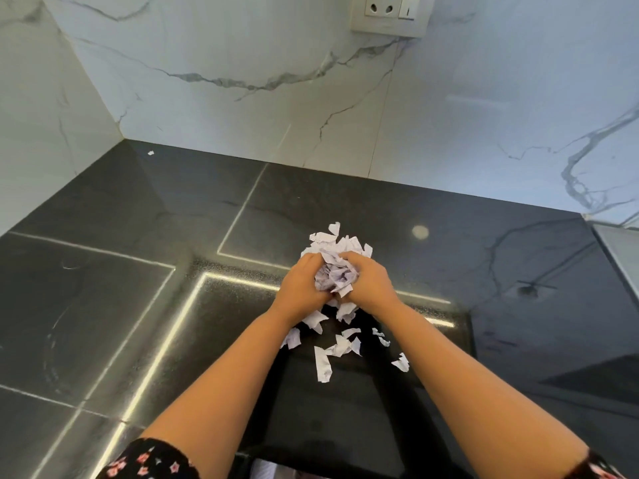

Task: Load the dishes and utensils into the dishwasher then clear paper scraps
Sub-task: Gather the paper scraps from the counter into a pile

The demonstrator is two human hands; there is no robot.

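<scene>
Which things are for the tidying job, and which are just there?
For the job: left hand, right hand, crumpled bunch of white paper scraps, loose torn white scraps, tiny white scrap.
Just there: glossy black countertop, white wall socket, white marble wall.

Torn white paper scraps (333, 276) are sitting bunched on the dark bench (138, 288), squeezed between the left hand (301, 285) and right hand (370, 281); loose pieces (323, 364) are lying scattered nearer, and one fleck (150, 153), probably paper, far back-left.

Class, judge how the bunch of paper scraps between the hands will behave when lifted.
The paper scraps look light and floppy, crumpling between the left hand and right hand. Some will probably slip out: loose pieces lie on the counter.
</scene>
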